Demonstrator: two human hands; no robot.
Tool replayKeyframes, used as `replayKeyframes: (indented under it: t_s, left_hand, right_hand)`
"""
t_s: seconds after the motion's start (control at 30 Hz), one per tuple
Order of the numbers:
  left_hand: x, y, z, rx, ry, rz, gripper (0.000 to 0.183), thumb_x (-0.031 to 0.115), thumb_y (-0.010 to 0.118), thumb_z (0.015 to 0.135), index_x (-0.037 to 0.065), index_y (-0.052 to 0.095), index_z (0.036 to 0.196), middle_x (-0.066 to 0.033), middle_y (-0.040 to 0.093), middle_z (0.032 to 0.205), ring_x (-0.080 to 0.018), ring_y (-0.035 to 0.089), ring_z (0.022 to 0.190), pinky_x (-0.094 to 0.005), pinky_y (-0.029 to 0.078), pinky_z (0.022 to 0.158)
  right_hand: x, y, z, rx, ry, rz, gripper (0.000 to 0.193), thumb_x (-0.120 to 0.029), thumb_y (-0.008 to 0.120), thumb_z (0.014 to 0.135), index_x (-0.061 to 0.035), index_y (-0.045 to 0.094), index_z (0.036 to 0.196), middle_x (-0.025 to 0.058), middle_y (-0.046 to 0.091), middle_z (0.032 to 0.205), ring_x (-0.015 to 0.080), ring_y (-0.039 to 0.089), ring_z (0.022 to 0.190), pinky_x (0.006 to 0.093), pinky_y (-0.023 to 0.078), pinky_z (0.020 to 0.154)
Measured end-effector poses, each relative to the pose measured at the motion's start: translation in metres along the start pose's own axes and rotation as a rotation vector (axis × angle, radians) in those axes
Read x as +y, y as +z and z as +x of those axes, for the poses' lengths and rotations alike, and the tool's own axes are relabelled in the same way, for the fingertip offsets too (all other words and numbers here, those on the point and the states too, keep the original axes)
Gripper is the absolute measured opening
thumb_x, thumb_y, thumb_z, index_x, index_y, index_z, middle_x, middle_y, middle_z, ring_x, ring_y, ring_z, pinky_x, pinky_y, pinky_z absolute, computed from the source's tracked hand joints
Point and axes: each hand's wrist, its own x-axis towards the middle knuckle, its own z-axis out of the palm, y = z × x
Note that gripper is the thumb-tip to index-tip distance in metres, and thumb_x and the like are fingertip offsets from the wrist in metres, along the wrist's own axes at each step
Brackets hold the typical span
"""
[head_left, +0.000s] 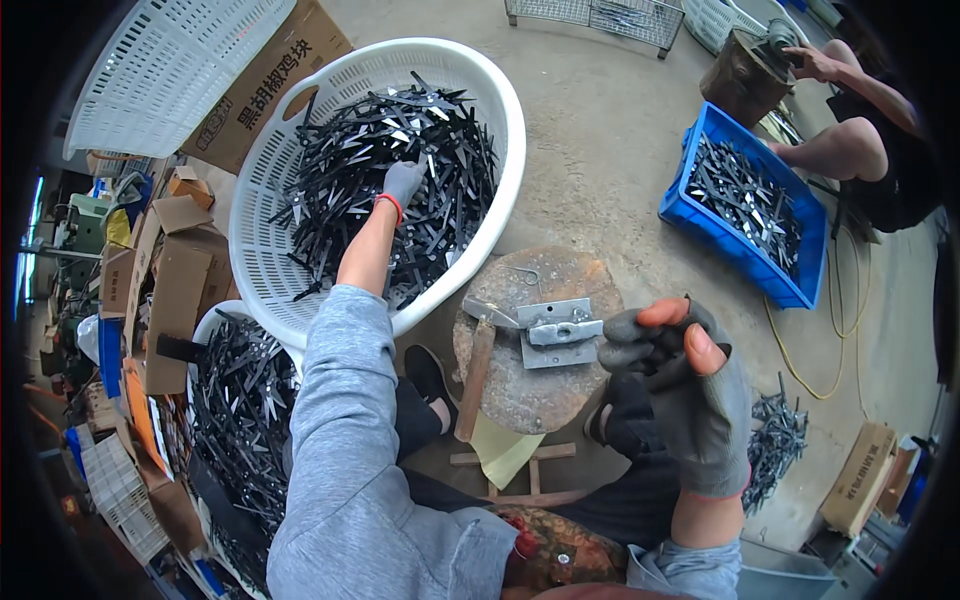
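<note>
My left hand, in a grey glove, reaches into a large white plastic basket. Its curled fingers meet a heap of black and silver scissor blades; the fingertips are hidden there. My right hand, in a grey glove with bare thumb and forefinger tips, is raised beside a round stump block. Its fingers are loosely bent and apart, with nothing visible between them. On the block sit a metal fixture on a plate, a hammer with a wooden handle, and a bent wire hook.
A second basket of blades stands at the left, near cardboard boxes. Far right, a person works at another stump beside a blue crate of blades. More blades lie on the floor behind my right hand.
</note>
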Motion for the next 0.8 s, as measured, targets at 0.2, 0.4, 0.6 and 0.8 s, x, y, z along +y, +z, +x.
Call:
replayKeyframes:
  t_s: [0.2, 0.4, 0.6, 0.8]
  left_hand:
    - [-0.001, -0.110, -0.097, -0.250, -0.148, -0.448, 0.035, 0.033, 0.057, 0.084, 0.006, 0.050, 0.062, -0.0031, 0.047, 0.053, -0.0143, 0.044, 0.038, -0.0242, 0.032, 0.035]
    - [0.066, -0.167, -0.276, -0.191, 0.139, 0.033, 0.028, 0.025, 0.058, 0.083, 0.004, 0.056, 0.064, -0.0018, 0.052, 0.057, -0.0100, 0.051, 0.047, -0.0233, 0.043, 0.043]
    - [0.107, -0.185, -0.397, -0.453, 0.414, 0.322, 0.025, 0.019, 0.058, 0.083, 0.000, 0.060, 0.067, 0.0029, 0.050, 0.055, -0.0041, 0.046, 0.051, -0.0199, 0.037, 0.047]
    - [0.142, -0.162, -0.443, -0.518, 0.534, 0.504, 0.021, 0.014, 0.061, 0.076, -0.003, 0.059, 0.065, 0.0028, 0.045, 0.051, -0.0043, 0.043, 0.051, -0.0214, 0.035, 0.046]
  right_hand:
    - [0.004, 0.006, -0.006, -0.072, -0.150, -0.118, 0.040, -0.031, 0.046, 0.088, 0.0038, 0.054, 0.106, 0.0154, 0.061, 0.099, 0.0199, 0.060, 0.090, 0.0292, 0.044, 0.083]
    - [0.011, 0.021, -0.006, -0.070, -0.343, -0.288, 0.035, -0.024, 0.045, 0.090, 0.0047, 0.054, 0.108, 0.0160, 0.061, 0.102, 0.0203, 0.060, 0.091, 0.0306, 0.044, 0.085]
    - [0.015, 0.023, 0.004, 0.067, -0.814, -0.976, 0.031, -0.021, 0.048, 0.088, -0.0011, 0.056, 0.109, 0.0083, 0.060, 0.093, 0.0124, 0.053, 0.085, 0.0264, 0.040, 0.080]
    - [0.043, 0.031, -0.010, -0.686, -0.203, -1.116, 0.028, -0.026, 0.055, 0.086, 0.0002, 0.062, 0.091, 0.0027, 0.050, 0.062, 0.0068, 0.043, 0.061, 0.0239, 0.035, 0.055]
